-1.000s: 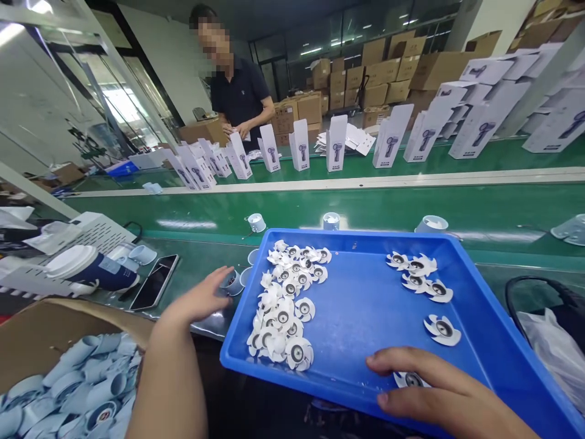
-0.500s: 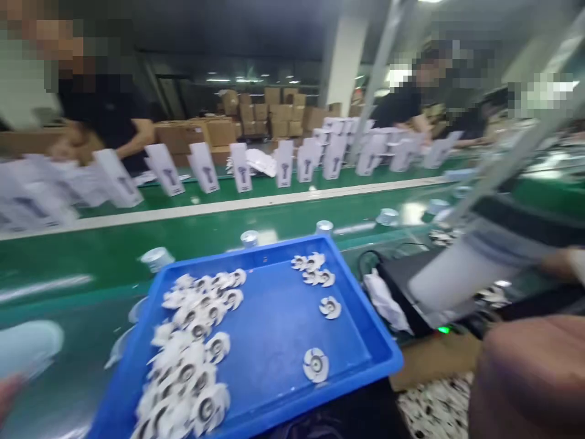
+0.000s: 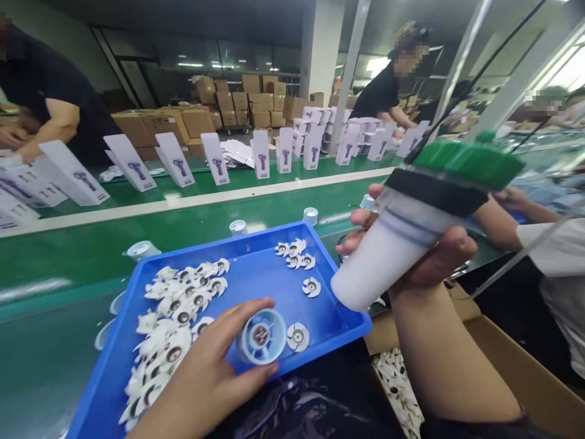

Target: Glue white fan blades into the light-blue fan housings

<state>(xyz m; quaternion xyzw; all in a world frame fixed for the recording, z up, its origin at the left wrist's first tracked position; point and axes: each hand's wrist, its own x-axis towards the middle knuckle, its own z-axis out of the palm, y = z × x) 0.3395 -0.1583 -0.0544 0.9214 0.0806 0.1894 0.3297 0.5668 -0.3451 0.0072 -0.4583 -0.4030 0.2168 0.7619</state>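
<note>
My left hand [image 3: 214, 366] holds a light-blue round plastic fan housing [image 3: 264, 337] between thumb and fingers, its open end facing me; copper-coloured windings show in its centre. My right hand [image 3: 425, 256] is wrapped around a white translucent dispensing cartridge [image 3: 388, 244] with a black collar and a green ribbed cap. The cartridge tilts, its lower end toward the tray and a small dark tip there. Beneath both hands lies a blue tray [image 3: 247, 247]. White fan impellers [image 3: 183, 317] are heaped along its left side, and a single impeller [image 3: 298, 337] lies just right of the housing.
Several light-blue housings [image 3: 237, 227] stand beyond the tray on the green conveyor [image 3: 192, 213]. Printed white boxes [image 3: 214, 160] line its far side. A cardboard box of white parts [image 3: 400, 390] sits at lower right. Co-workers [image 3: 55, 110] work across the belt and at right.
My left hand has come in from the left edge with the housing over the tray. My right hand has raised the cartridge from the right side toward the tray. The view has steadied.
</note>
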